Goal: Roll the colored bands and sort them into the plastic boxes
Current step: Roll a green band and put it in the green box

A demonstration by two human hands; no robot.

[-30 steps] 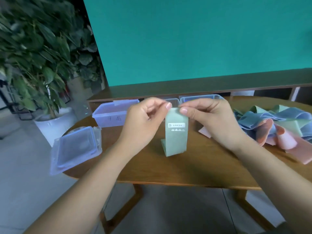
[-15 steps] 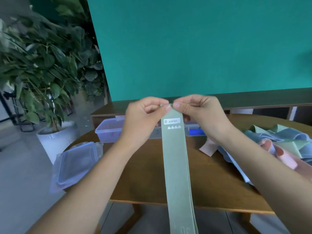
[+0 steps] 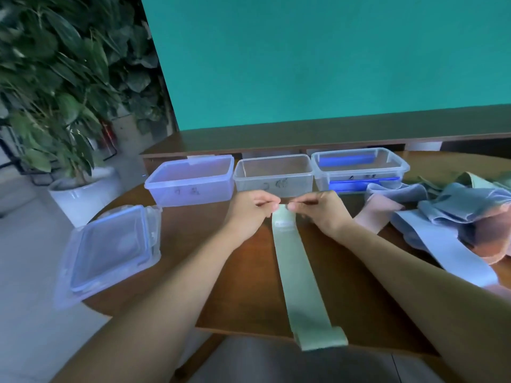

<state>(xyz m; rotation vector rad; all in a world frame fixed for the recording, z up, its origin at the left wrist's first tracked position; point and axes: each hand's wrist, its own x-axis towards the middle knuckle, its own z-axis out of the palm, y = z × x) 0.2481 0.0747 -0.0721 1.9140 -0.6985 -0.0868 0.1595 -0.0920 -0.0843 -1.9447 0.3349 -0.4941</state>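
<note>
Green band: lies flat along the table from the hands to the near edge, where its end hangs over.
Left hand: pinches the band's far left corner.
Right hand: pinches the far right corner.
Risk, skew: uneven corner pull would likely roll a cone.
Risk, slack: the overhanging end may slip off and drag the strip.
Boxes: the clear box stands just beyond the hands, one box on each side.
Pile: loose bands at right could snag.
</note>
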